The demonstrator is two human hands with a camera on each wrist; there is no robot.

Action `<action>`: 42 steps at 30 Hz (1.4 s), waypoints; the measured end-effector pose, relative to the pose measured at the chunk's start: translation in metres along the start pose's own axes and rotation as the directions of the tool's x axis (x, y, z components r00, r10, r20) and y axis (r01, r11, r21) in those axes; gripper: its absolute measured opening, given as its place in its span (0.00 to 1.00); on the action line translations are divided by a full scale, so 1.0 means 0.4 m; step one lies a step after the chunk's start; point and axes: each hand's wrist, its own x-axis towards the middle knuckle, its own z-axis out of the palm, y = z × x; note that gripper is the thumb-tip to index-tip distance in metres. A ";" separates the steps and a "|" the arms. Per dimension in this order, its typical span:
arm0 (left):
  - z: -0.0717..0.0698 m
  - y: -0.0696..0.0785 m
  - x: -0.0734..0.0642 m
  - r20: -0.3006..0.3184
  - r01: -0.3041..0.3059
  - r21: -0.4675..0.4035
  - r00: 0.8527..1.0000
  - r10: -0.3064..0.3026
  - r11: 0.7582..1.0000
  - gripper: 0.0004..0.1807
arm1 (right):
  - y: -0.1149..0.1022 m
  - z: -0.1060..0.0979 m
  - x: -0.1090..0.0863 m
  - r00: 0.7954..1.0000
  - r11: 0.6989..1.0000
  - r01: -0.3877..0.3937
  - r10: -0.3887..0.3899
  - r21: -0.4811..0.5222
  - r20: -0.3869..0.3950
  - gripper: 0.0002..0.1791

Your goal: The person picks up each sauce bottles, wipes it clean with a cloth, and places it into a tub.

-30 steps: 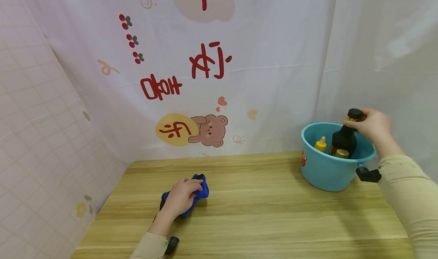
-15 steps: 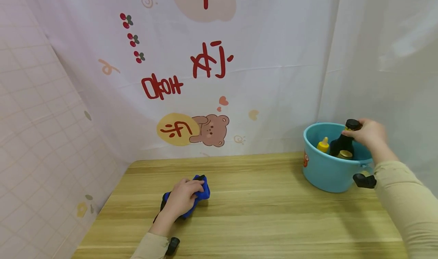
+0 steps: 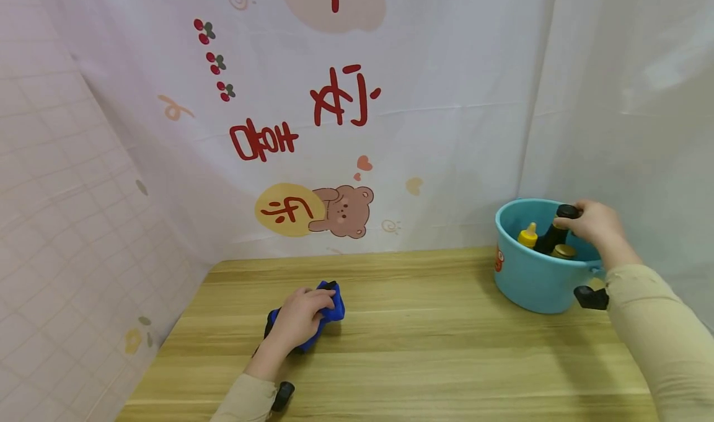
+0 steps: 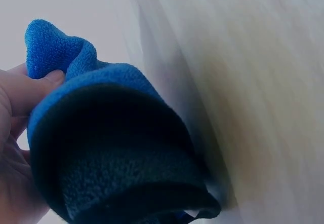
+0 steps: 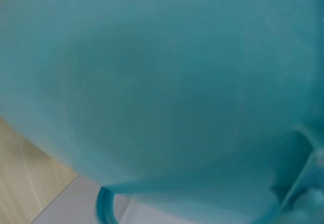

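My left hand [image 3: 300, 318] grips a bunched blue towel [image 3: 334, 309] with dark edging, low over the left part of the table. In the left wrist view, the thumb presses into the folds of the towel [image 4: 55, 46]. At the right, my right hand [image 3: 601, 228] holds a dark bottle [image 3: 551, 240] by its neck, just under the black cap. The bottle leans inside a light blue bucket [image 3: 538, 285], its lower part hidden by the rim. Only the wall of the bucket [image 5: 152, 92] fills most of the right wrist view; the hand is out of sight there.
Beside the dark bottle in the bucket are a yellow nozzle-topped bottle [image 3: 527, 237] and a gold-lidded container [image 3: 563, 252]. The wooden table [image 3: 435, 335] ends at a printed cloth backdrop [image 3: 446, 131]. Dark wrist-worn devices stick out at both sleeves.
My right hand has lowered the dark bottle deeper into the bucket, also moving a little left, and the bottle tilts more. My left hand with the towel has barely shifted.
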 end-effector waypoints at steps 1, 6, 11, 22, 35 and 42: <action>0.001 0.000 0.003 0.000 -0.006 -0.002 1.000 0.006 1.000 0.17 | 0.001 0.000 -0.001 1.000 1.000 0.001 -0.001 0.008 0.002 0.35; -0.003 0.008 0.018 0.005 -0.008 -0.010 1.000 0.008 1.000 0.17 | 0.000 0.004 -0.007 1.000 1.000 0.016 -0.016 0.016 -0.001 0.39; -0.005 0.014 0.038 -0.011 -0.037 0.001 0.999 0.037 0.999 0.16 | -0.018 0.006 -0.021 0.998 0.998 0.059 -0.060 -0.037 -0.014 0.45; -0.001 0.033 0.078 0.078 -0.020 0.009 0.997 0.019 1.000 0.14 | -0.103 0.021 -0.068 0.961 0.967 0.238 -0.249 -0.095 -0.122 0.39; 0.053 0.058 0.085 0.229 -0.103 0.073 0.970 0.083 0.992 0.18 | -0.197 0.090 -0.107 0.854 0.879 0.462 -0.476 -0.115 -0.209 0.30; 0.070 0.074 0.074 0.304 -0.042 0.068 0.952 0.020 0.997 0.17 | -0.231 0.137 -0.116 0.776 0.805 0.575 -0.594 -0.149 -0.214 0.30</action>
